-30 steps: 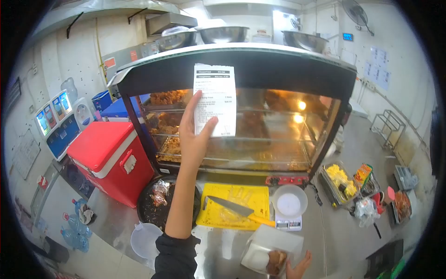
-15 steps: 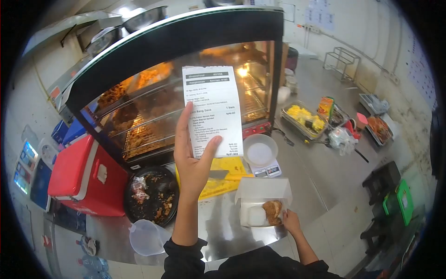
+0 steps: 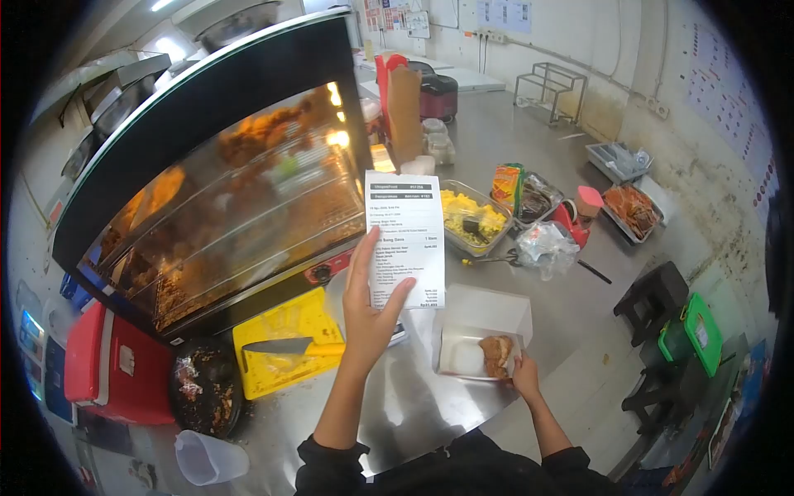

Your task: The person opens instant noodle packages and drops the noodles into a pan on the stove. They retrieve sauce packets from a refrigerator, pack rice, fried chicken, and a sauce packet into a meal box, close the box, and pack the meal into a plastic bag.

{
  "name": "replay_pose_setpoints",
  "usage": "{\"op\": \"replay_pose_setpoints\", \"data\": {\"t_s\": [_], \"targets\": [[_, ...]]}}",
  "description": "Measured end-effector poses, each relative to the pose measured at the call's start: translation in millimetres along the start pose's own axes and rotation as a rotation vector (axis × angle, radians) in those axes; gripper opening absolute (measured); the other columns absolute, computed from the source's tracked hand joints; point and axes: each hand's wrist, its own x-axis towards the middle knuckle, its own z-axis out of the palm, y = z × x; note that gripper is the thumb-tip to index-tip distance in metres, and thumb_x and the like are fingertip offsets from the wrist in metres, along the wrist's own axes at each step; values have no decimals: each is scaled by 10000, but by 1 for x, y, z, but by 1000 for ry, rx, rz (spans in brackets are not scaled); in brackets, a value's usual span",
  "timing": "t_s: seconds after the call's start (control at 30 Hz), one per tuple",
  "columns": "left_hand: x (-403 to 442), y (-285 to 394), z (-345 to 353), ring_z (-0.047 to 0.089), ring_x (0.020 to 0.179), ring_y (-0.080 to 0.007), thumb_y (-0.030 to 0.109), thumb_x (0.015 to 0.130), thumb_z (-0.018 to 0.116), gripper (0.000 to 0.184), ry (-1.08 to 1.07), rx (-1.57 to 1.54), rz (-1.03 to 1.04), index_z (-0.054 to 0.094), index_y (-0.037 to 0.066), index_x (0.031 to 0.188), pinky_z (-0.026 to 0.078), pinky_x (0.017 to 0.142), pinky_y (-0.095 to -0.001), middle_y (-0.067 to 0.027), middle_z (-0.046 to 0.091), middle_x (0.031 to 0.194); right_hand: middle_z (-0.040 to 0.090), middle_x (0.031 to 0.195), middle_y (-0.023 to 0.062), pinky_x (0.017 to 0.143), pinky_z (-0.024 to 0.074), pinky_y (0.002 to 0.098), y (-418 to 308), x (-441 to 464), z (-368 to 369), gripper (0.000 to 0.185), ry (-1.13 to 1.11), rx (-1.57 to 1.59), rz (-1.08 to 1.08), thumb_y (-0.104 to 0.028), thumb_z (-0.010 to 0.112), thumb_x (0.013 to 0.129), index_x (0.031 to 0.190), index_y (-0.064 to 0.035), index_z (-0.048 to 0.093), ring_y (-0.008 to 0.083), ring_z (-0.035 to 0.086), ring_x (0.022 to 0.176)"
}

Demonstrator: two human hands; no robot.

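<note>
My left hand point(image 3: 374, 318) holds up a printed paper receipt point(image 3: 407, 240), thumb in front. Below it to the right, a white paper takeaway box point(image 3: 482, 307) stands on the steel counter with its lid raised. Inside are a browned piece of fried chicken point(image 3: 496, 355) and a white mound point(image 3: 466, 357) that looks like rice. My right hand point(image 3: 525, 376) pinches the box's right edge near the chicken. Left of my left arm, a knife point(image 3: 281, 345) with a yellow handle rests on a yellow cutting board point(image 3: 273, 382).
A glass warming cabinet point(image 3: 248, 198) of fried food fills the left. Near it are a red cooler box point(image 3: 124, 364), a dark pan point(image 3: 205, 388) and a plastic jug point(image 3: 211, 457). To the right stand a tray of yellow food point(image 3: 475, 213), a plastic bag point(image 3: 546, 248) and black stools point(image 3: 653, 298).
My view has turned right, so the cabinet and cooler sit farther left. The receipt appears lower and farther right, still in my left hand. My right hand stays at the box edge.
</note>
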Motion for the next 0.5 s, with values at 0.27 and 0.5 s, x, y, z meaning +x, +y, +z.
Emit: {"op": "replay_pose_setpoints", "data": {"t_s": [0.27,0.5], "targets": [[-4,-7,97,425,1186,-279,-4,719,653,657,51,-22,-192,365,16,1310,342,974,-338,-186,415,1299,568,616,167,325,450,297,14,75,-25,278,-169,146,37,-101,361,929,1139,59,446,221,589,411],[-15,6,107,427,1181,-275,-3,716,657,667,57,62,-207,359,16,1313,347,970,-342,-184,411,1301,565,605,177,361,461,315,5,85,-34,319,-271,65,-54,-127,362,927,1146,87,449,219,571,398]]}}
